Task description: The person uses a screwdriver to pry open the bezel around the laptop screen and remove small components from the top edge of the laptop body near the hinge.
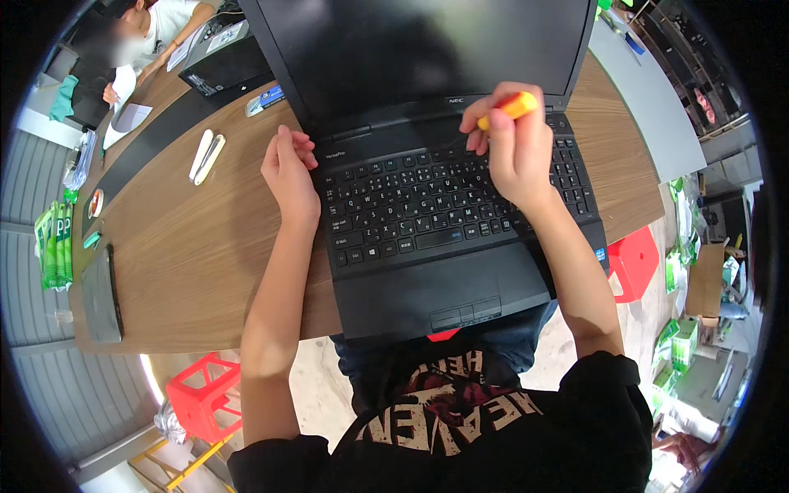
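Note:
An open black laptop [386, 287] lies on the wooden table in front of me, its dark screen [427, 53] raised and its base reaching over the table's near edge. Above the right part of the keyboard [411, 205], my right hand [518, 156] is closed round a screwdriver [517, 107] with a yellow and red handle. Its shaft is hard to make out against the black. My left hand [288, 172] rests on its side by the laptop's left edge, fingers loosely bent and holding nothing, fingertips close to the corner below the hinge.
A white-handled folding tool [205, 156] lies left on the table [181, 246], near a blue-and-white packet [264, 100] and a black box [226, 62]. A dark flat device [102, 296] sits at the far-left edge. Red stools [205, 394] stand below. Another person [164, 33] handles papers at upper left.

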Demonstrator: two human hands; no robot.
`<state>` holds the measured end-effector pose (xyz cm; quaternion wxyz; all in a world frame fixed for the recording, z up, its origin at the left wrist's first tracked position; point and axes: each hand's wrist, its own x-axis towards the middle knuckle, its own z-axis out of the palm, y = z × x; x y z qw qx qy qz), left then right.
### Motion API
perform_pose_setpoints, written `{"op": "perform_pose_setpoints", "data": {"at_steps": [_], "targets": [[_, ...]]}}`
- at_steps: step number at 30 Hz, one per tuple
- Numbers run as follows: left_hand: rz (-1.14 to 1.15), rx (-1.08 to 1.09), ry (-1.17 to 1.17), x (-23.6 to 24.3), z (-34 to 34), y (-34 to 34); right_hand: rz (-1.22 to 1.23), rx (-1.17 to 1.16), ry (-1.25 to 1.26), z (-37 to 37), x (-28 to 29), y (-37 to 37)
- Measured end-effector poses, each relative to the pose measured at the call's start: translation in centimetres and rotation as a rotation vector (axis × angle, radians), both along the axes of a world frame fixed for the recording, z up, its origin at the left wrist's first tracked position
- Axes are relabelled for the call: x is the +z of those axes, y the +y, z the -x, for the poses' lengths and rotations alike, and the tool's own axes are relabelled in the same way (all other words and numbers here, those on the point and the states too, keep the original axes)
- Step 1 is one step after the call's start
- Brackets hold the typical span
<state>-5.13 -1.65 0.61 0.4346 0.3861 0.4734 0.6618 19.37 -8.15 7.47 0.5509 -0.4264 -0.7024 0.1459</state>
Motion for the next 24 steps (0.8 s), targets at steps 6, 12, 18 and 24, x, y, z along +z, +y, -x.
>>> {"op": "perform_pose_setpoints", "data": {"at_steps": [6, 12, 18, 24], "targets": [[0.02, -0.017, 0.016, -0.2, 0.2, 0.2, -0.037, -0.009, 0.053, -0.1, -0.1, 0.1], [0.017, -0.041, 0.038, -0.3, 0.0, 0.3, -0.008, -0.028, 0.033, -0.3, -0.1, 0.2], [0.025, -0.074, 0.061, -0.5, 0.4, 0.3, 0.137, -0.043, -0.029, -0.1, 1.0, 0.2], [0.006, -0.065, 0.05, -0.4, 0.3, 0.3, 0.121, -0.082, -0.028, -0.4, 0.1, 0.8]]}}
